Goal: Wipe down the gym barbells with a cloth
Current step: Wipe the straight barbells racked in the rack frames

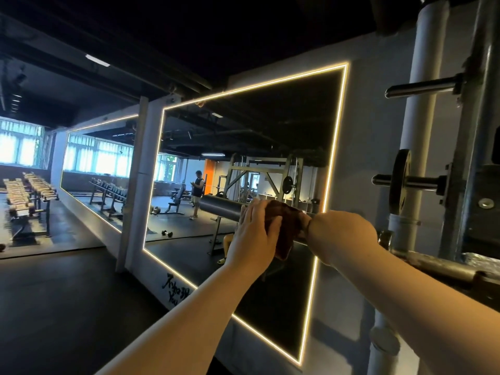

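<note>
A barbell lies across the rack at the right, and its thick dark sleeve end points left toward the mirror. A dark brown cloth is wrapped over the sleeve. My left hand lies on the cloth's left side with its fingers curved over cloth and sleeve. My right hand grips the cloth round the sleeve from the right; its fingers are hidden behind the wrist.
A grey rack upright stands at the right with a chrome peg and a small black plate on a second peg. A lit wall mirror faces me. Dumbbell racks stand far left on black floor.
</note>
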A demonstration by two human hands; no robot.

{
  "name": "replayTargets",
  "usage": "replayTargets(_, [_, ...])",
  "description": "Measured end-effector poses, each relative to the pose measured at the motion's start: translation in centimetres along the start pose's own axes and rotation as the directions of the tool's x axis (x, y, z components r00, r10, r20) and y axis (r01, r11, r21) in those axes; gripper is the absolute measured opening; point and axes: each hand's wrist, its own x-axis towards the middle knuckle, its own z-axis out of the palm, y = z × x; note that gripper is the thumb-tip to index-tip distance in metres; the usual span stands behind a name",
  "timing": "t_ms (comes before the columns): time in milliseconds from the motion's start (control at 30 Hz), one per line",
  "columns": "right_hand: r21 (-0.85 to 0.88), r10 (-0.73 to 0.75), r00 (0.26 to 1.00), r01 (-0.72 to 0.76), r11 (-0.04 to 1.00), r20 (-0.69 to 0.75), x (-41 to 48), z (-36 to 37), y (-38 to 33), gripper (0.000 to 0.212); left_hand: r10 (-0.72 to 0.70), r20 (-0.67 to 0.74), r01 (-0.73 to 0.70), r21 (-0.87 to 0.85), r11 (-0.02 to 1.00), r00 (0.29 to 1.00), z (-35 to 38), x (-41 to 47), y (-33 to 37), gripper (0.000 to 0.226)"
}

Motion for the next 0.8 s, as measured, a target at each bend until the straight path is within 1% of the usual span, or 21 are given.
replayTargets(33, [0.028, 0.017, 1.000, -0.017, 0.999, -0.001, 0.1, 0.1, -0.3, 0.022, -0.015, -0.014, 0.015, 0.000, 1.000, 1.000, -0.2, 0.5, -0.4, 0.041])
replayTargets(133, [0.086, 0.056, 0.998, -0.054, 0.995, -0.027, 0.2, 0.5, -0.9, 0.025, -0.190, -0.078, 0.188, -0.036, 0.982, 0.979, -0.3, 2.1, -1.1, 0.038])
replayTargets(200, [0.132, 0.091, 0.995, -0.086, 0.988, -0.036, 0.5, 0.8, -0.8, 0.022, -0.231, -0.091, 0.230, -0.025, 0.973, 0.969, 0.4, 2.5, -0.3, 0.038])
replayTargets(233, [0.159, 0.116, 0.993, -0.109, 0.981, -0.038, 0.7, 1.0, -0.8, 0.021, -0.215, -0.083, 0.213, -0.024, 0.977, 0.973, 0.9, 2.3, 0.4, 0.038])
replayTargets(300, [0.186, 0.145, 0.989, -0.137, 0.973, -0.029, 0.9, 1.2, -0.8, 0.024, -0.121, -0.039, 0.119, -0.036, 0.992, 0.992, 1.7, 1.1, 1.8, 0.043])
replayTargets(367, [0.154, 0.137, 0.990, -0.134, 0.979, -0.012, 1.2, 1.2, -0.8, 0.022, -0.028, 0.000, 0.028, -0.041, 0.999, 1.000, 1.7, -0.1, 1.9, 0.043])
replayTargets(433, [0.129, 0.122, 0.992, -0.120, 0.984, -0.007, 1.3, 1.2, -0.7, 0.020, 0.014, 0.012, -0.013, -0.029, 1.000, 1.000, 0.9, -0.1, 0.7, 0.042])
replayTargets(500, [0.114, 0.084, 0.996, -0.082, 0.990, -0.007, 1.6, 1.3, -0.7, 0.025, 0.000, 0.004, 0.000, -0.009, 1.000, 1.000, 0.1, 0.4, -1.0, 0.046])
replayTargets(533, [0.090, 0.066, 0.998, -0.065, 0.994, -0.011, 1.7, 1.3, -0.8, 0.028, -0.037, -0.023, 0.037, -0.004, 0.999, 0.999, -0.2, 1.0, -1.8, 0.047])
replayTargets(633, [0.050, 0.054, 0.998, -0.051, 0.997, -0.044, 1.9, 1.4, -1.1, 0.040, -0.250, -0.105, 0.243, -0.071, 0.967, 0.963, -0.3, 2.9, -3.0, 0.047])
replayTargets(667, [0.042, 0.048, 0.998, -0.046, 0.998, -0.046, 2.0, 1.4, -1.1, 0.041, -0.289, -0.109, 0.278, -0.100, 0.955, 0.951, 0.1, 3.1, -2.7, 0.047])
replayTargets(700, [0.035, 0.044, 0.998, -0.043, 0.998, -0.040, 2.1, 1.4, -1.1, 0.040, -0.286, -0.105, 0.274, -0.110, 0.955, 0.953, 0.6, 2.9, -2.2, 0.047])
replayTargets(733, [0.038, 0.043, 0.999, -0.041, 0.998, -0.033, 2.2, 1.5, -1.0, 0.037, -0.248, -0.095, 0.238, -0.107, 0.965, 0.964, 1.1, 2.4, -1.5, 0.049])
replayTargets(800, [0.054, 0.052, 0.998, -0.051, 0.997, -0.023, 2.4, 1.6, -1.0, 0.029, -0.111, -0.058, 0.107, -0.076, 0.991, 0.992, 1.6, 0.8, -0.5, 0.053])
